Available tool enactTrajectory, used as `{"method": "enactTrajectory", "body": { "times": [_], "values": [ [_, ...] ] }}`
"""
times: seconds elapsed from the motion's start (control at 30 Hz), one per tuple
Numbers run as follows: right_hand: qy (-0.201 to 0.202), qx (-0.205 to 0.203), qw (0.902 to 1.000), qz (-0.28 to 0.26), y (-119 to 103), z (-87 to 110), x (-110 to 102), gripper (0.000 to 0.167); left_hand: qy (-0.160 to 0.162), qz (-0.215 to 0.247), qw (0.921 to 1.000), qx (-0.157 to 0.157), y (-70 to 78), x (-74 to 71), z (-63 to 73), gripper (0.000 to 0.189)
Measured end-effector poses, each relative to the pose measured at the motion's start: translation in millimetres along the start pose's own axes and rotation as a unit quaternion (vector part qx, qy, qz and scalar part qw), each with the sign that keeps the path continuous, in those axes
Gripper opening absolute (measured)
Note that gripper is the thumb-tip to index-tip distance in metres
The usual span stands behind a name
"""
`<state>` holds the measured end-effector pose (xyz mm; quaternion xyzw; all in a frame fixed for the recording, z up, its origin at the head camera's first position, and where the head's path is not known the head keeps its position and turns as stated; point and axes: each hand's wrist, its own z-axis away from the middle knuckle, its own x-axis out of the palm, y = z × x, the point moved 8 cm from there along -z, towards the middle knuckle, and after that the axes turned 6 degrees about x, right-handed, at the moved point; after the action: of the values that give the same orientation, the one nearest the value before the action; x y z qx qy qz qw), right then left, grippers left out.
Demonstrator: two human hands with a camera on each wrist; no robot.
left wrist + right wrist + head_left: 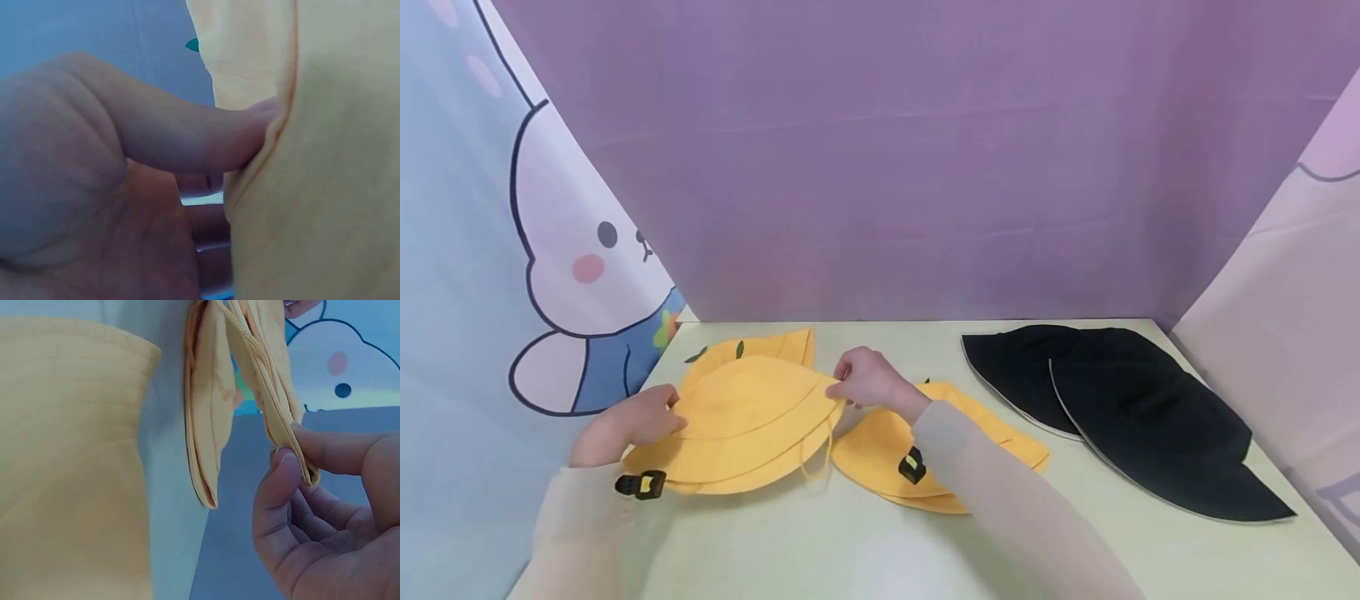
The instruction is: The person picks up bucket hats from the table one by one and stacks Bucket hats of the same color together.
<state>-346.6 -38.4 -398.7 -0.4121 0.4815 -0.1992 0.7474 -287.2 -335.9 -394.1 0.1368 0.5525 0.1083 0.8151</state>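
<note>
A folded yellow bucket hat (737, 417) is held tilted above the table between my two hands, a thin cord hanging from its right end. My left hand (643, 417) pinches its left side; in the left wrist view the thumb (206, 137) presses into the yellow cloth. At the opposite end, my right hand (868, 379) pinches the corner; the right wrist view shows thumb and finger closed on the layered edge (294, 450). Just behind it lies another yellow hat (793, 343) with green leaf shapes, partly covered. A third yellow hat (872, 458) lies partly under my right forearm.
Two black hats (1022, 358) (1157, 417) overlap on the right side of the pale table (775, 550). A purple cloth wall (925, 167) rises at the back edge. Printed cloth (467, 333) with a cartoon animal hangs along the left side.
</note>
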Motion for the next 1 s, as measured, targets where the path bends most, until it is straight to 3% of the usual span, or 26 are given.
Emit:
{"method": "enactTrajectory", "body": {
  "times": [0.23,0.53,0.77,1.0],
  "values": [
    [0.017,0.015,0.9997,-0.007,13.9,12.8,-25.5,0.020,0.036,-0.005,0.9988,0.033,25.5,-2.5,-13.4,0.039],
    [0.046,0.025,0.9986,-0.008,35.2,24.2,-59.5,0.018,0.071,-0.004,0.9936,0.088,59.1,6.2,-33.6,0.036],
    [0.056,0.024,0.9976,-0.032,50.0,37.6,-80.9,0.017,0.108,0.007,0.9865,0.124,84.9,7.8,-39.6,0.027],
    [0.069,0.028,0.9971,-0.013,65.2,49.5,-98.8,0.018,0.126,0.021,0.9798,0.154,106.4,14.8,-46.4,0.021]
  ]
}}
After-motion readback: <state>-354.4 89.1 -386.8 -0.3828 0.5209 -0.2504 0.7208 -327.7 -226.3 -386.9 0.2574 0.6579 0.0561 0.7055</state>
